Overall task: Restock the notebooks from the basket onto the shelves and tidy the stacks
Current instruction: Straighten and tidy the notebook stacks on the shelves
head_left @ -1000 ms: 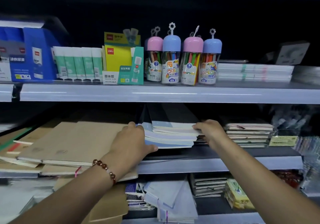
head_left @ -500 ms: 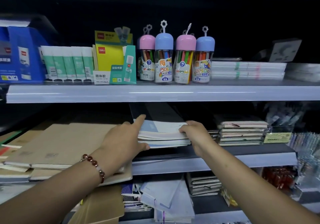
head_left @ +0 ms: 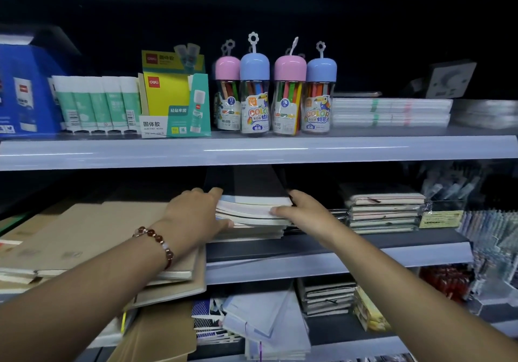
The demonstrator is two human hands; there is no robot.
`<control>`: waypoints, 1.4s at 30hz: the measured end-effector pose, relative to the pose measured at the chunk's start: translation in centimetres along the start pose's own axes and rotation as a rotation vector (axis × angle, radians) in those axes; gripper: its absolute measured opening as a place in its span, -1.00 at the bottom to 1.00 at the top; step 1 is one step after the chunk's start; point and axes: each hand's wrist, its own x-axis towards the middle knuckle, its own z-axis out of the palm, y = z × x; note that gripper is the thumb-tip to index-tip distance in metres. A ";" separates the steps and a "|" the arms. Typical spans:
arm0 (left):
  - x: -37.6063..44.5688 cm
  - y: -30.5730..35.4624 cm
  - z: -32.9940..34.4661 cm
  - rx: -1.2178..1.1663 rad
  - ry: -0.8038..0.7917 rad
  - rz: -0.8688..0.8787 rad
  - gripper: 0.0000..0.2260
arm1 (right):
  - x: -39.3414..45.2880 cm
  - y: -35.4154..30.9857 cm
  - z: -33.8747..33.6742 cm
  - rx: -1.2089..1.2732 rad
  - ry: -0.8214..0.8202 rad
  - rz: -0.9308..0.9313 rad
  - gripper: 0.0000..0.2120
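Note:
A stack of pale notebooks [head_left: 249,216] with a dark one on top lies in the middle of the middle shelf [head_left: 336,252]. My left hand [head_left: 196,216], with a bead bracelet on its wrist, holds the stack's left side, fingers on top and thumb at the front edge. My right hand [head_left: 300,210] grips the stack's right front corner, thumb along the front edge. Brown kraft notebooks [head_left: 92,238] lie in loose stacks to the left. The basket is out of view.
A neat pile of small notebooks [head_left: 384,210] sits right of the stack. The upper shelf [head_left: 252,148] carries glue sticks, a yellow glue box and several pencil jars. On the lower shelf lie untidy notebooks [head_left: 260,325] and a dark stack [head_left: 328,297].
Both hands have closed in on the pale stack from either side and pushed it further back on the shelf. The camera has shifted a little to the right.

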 end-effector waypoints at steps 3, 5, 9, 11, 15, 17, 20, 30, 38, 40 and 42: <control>-0.2 0.1 0.3 0.131 0.021 0.030 -0.25 | -0.8 0.7 -0.6 -0.439 -0.101 -0.141 -0.41; 0.1 0.2 0.2 0.144 0.031 0.027 -0.26 | -0.6 0.7 -0.8 -0.725 -0.084 -0.228 -0.21; 1.4 0.0 0.2 0.132 0.031 0.035 -0.30 | 1.2 0.4 -1.6 -0.773 -0.053 -0.230 -0.27; 2.1 -0.2 0.3 0.103 0.025 0.039 -0.29 | 2.2 0.3 -1.9 -0.768 -0.057 -0.198 -0.28; 3.1 -0.1 0.4 0.070 0.003 0.018 -0.23 | 3.5 0.5 -1.9 -0.721 -0.004 -0.191 -0.24; 3.4 0.1 0.5 0.120 0.016 -0.013 -0.33 | 4.0 0.6 -1.5 -0.714 0.026 -0.184 -0.19; 3.4 0.0 0.7 0.123 -0.008 -0.030 -0.39 | 4.6 0.9 -1.0 -0.659 0.034 -0.120 -0.22; 3.9 -2.1 0.6 -0.429 -0.061 -0.017 -0.20 | 4.8 -0.1 -1.2 -0.026 0.001 0.125 -0.58; 3.8 -1.3 1.3 -0.355 0.041 -0.063 -0.27 | 4.4 0.6 -0.7 -0.234 -0.023 0.014 -0.59; 3.4 -1.2 1.5 -0.391 0.111 -0.057 -0.29 | 4.5 0.9 -0.9 -0.294 -0.075 -0.038 -0.48; 3.1 -0.9 1.7 -0.416 0.143 -0.065 -0.33 | 4.6 1.0 -0.9 -0.369 -0.053 -0.073 -0.30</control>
